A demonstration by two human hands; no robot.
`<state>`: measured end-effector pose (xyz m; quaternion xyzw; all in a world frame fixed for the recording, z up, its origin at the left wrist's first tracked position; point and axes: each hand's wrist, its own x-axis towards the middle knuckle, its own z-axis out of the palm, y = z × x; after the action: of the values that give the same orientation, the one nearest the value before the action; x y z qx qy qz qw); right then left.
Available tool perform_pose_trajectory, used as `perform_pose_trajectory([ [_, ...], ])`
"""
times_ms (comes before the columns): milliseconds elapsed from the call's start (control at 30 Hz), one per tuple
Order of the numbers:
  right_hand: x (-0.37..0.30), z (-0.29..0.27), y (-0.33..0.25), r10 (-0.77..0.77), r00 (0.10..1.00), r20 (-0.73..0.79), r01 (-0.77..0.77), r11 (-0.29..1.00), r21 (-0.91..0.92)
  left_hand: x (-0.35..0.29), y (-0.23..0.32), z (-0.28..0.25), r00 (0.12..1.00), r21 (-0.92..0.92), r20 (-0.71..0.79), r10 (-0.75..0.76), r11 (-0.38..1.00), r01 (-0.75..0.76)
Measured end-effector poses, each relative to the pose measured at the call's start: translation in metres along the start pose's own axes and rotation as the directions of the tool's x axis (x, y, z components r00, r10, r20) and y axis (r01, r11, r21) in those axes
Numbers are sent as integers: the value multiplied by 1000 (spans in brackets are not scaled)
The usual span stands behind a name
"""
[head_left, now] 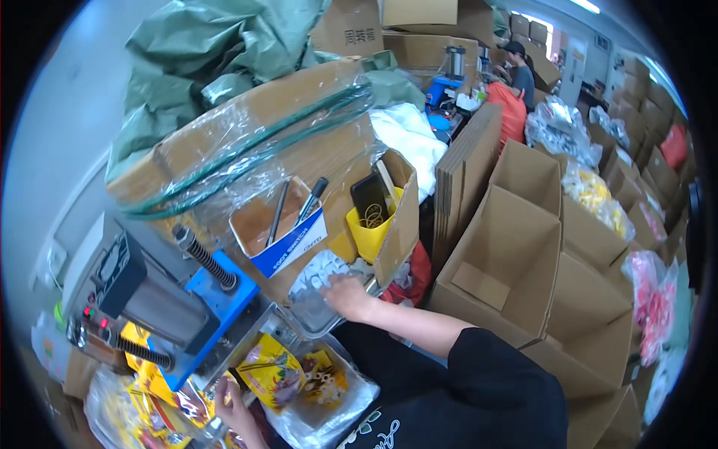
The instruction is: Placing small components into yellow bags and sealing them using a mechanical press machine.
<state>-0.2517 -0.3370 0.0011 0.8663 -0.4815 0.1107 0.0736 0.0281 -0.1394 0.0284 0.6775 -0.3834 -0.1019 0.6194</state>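
My right hand (pixel 348 296) reaches into a clear plastic container (pixel 318 323) of small white pieces (pixel 318 269). Its fingers curl down at the pieces, and what lies between the fingertips is hidden. My left hand (pixel 234 408) is low at the front, fingers drawn together beside a blue press machine (pixel 232 299) with a grey cylinder and two springs. Something small may be in it, but I cannot make it out. Right of that hand, a yellow printed bag (pixel 271 372) lies over a plastic-lined tray (pixel 359 400), next to more yellow and dark pieces (pixel 325 382).
Several yellow packages (pixel 153 408) lie left of the press. Behind the container stand a white-and-blue box (pixel 292 247) of pens and a yellow holder (pixel 370 236) with a dark phone-like object. Open cartons (pixel 497 254) line my right. A co-worker (pixel 520 71) is farther back.
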Motion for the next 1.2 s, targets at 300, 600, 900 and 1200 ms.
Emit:
perform_pose_trajectory([
  [300,12,-4,-27,0,990,-144,55,923,380,-27,-47,-59,896,636,225,383,639,-433],
  [600,-1,-18,-3,199,949,-244,78,603,794,-51,34,-43,953,-8,-26,-302,953,302],
  [900,-3,-8,3,109,945,-309,202,545,813,-77,9,-6,856,-153,414,-310,903,401],
  [1200,-22,-47,-65,-549,824,-138,461,508,728,-85,-27,12,911,207,413,-16,975,-77],
])
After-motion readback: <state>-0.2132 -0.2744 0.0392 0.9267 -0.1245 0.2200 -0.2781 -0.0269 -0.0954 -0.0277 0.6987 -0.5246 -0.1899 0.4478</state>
